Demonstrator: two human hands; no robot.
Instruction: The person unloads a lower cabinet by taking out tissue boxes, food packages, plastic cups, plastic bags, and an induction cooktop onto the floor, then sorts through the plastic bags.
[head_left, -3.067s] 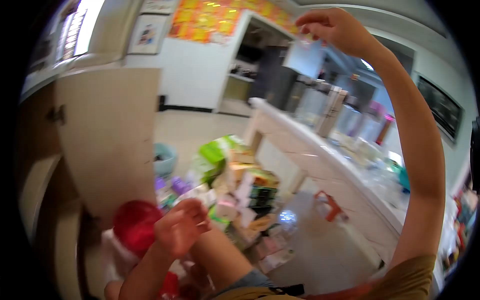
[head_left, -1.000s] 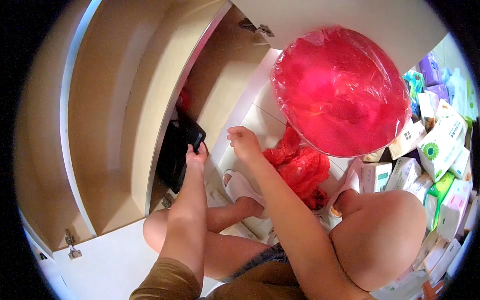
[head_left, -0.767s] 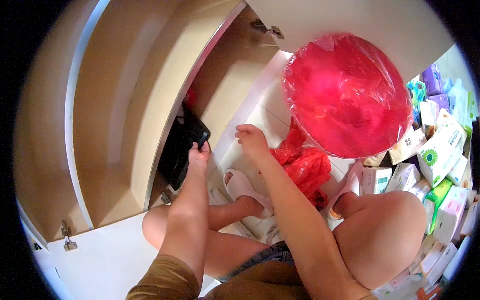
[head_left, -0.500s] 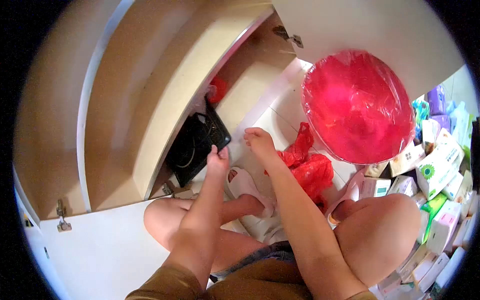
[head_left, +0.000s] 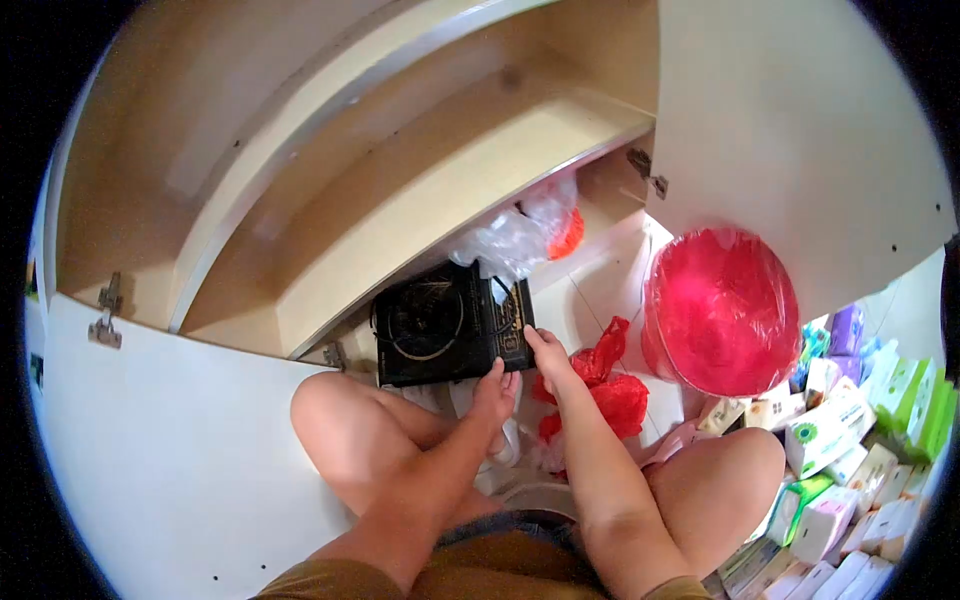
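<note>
A black induction cooker (head_left: 425, 320) with a ring on its glass top lies partly out of the cabinet's bottom compartment, its control panel side toward the right. My left hand (head_left: 494, 395) holds the near edge, close to the panel, with some fingers underneath. On the right edge of the panel, my right hand (head_left: 550, 357) grips with the thumb on top; its other fingers are mostly hidden. Behind the cooker, a clear plastic bag (head_left: 505, 243) bulges from the compartment, touching its far edge. A crumpled red plastic bag (head_left: 610, 400) lies on the floor beside my right forearm.
The wooden cabinet (head_left: 420, 205) stands ahead with shelves above the cooker. Its white doors (head_left: 200, 440) stand open at left and right. A pink bin (head_left: 720, 310) lined with clear plastic is at right. Several tissue packs (head_left: 830, 440) are piled beyond my right knee.
The induction cooker has come outward from the bottom compartment, and my right hand now grips it too. The clear bag shows more behind it. The view has shifted.
</note>
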